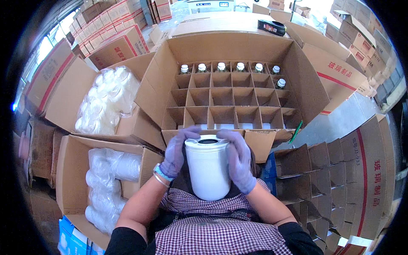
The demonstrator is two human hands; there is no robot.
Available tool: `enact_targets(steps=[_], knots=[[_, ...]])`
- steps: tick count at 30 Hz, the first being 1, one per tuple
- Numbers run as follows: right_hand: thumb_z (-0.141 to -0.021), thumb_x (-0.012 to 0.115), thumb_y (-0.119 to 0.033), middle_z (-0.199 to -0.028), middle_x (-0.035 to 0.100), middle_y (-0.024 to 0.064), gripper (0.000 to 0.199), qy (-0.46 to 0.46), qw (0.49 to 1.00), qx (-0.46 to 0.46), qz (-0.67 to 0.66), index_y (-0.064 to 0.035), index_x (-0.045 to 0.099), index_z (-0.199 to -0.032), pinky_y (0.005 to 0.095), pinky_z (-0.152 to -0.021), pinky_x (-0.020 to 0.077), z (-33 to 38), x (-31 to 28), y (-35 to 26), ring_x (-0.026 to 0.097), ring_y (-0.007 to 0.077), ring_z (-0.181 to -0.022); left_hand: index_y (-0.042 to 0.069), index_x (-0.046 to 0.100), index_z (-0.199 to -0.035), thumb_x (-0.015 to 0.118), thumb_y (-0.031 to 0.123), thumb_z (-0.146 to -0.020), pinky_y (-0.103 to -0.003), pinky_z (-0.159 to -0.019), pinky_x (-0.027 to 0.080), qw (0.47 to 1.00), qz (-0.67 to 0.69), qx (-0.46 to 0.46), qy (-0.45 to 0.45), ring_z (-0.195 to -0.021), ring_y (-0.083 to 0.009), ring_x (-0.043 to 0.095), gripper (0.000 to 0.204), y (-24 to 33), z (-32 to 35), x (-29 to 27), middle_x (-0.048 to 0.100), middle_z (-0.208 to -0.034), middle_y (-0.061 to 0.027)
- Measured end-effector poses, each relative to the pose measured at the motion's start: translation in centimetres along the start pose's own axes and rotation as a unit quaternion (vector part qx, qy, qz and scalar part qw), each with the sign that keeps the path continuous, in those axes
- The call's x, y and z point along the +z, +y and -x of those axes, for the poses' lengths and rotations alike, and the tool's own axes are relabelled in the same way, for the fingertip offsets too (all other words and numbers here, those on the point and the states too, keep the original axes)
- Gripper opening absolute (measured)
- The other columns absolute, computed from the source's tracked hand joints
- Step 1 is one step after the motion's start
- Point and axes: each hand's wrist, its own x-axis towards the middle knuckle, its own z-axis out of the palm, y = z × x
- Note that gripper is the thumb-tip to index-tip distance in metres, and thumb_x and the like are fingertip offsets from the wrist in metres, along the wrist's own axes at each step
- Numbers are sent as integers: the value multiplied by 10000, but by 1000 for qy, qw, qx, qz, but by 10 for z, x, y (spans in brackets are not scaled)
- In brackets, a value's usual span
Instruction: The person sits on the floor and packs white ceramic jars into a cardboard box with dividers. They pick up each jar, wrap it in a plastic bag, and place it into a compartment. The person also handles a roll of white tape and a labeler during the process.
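Note:
A white cylindrical canister (208, 174) with a round dark opening in its top stands tilted in front of my checked apron. My left hand (177, 152), in a thin purple glove, grips its upper left side, fingers over the rim. On the other side my gloved right hand (241, 159) presses against the canister, its fingers also bent over the top edge. What is inside the canister is too dark to make out. Just beyond stands a large cardboard box (229, 46) with cardboard dividers (223, 90); several white-capped glass bottles (221, 66) sit in its back row, and one (280, 83) is one row nearer at the right.
Left of me, two open cartons hold plastic-wrapped white items (108, 100) and bagged white cylinders (102, 187). At my right stands another carton with dividers (327, 170). A black tape roll (271, 27) lies behind the divided box. A green strip (296, 131) hangs at its right corner.

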Motion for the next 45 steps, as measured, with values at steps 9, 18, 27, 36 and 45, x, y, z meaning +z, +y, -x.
enact_targets(steps=[9, 18, 27, 36, 45], knots=[[-836, 673, -114, -998, 689, 142, 176, -24, 1000, -12, 16, -26, 689, -988, 455, -1079, 428, 31, -7, 24, 635, 353, -1112, 3, 665, -1031, 257, 370, -1122, -442, -1124, 373, 999, -50, 4, 20, -1277, -356, 541, 556, 1, 45, 22, 661, -1150, -165], [-963, 594, -137, -1238, 671, 160, 221, -82, 996, -1, -40, -37, 703, -1127, 414, -1077, 442, 20, -6, -27, 578, 320, -1264, -11, 643, -1219, 327, 386, -1105, -386, -1025, 456, 996, -81, -14, 27, -1156, -285, 605, 519, -21, 24, 3, 652, -1212, -173], [-890, 639, -173, -1165, 700, 153, 368, -340, 916, -46, 207, -50, 694, -1232, 423, -1013, 498, -31, -46, -52, 663, 333, -1083, 78, 644, -1215, 633, 316, -895, -472, -994, 479, 868, -440, 228, 23, -1131, -345, 605, 399, -83, -22, 2, 631, -1215, -167], [-628, 829, -490, -1367, 526, 167, 759, -562, 772, -272, 118, -134, 623, -1265, 569, -1065, 413, -9, 10, -155, 501, 365, -1292, 32, 599, -1329, 574, 370, -1013, -367, -925, 556, 944, -197, -61, -258, -1102, -185, 661, 463, 60, 35, 34, 675, -1204, -159], [-822, 734, -461, -1424, 482, 297, 790, -338, 891, 36, 302, -6, 511, -1428, 491, -1113, 404, -7, -60, -84, 504, 466, -1293, 21, 177, -1615, 871, 239, -801, -347, -1141, 379, 983, -12, -116, -145, -1351, -182, 475, 1092, 66, 127, 49, 473, -1532, -147]])
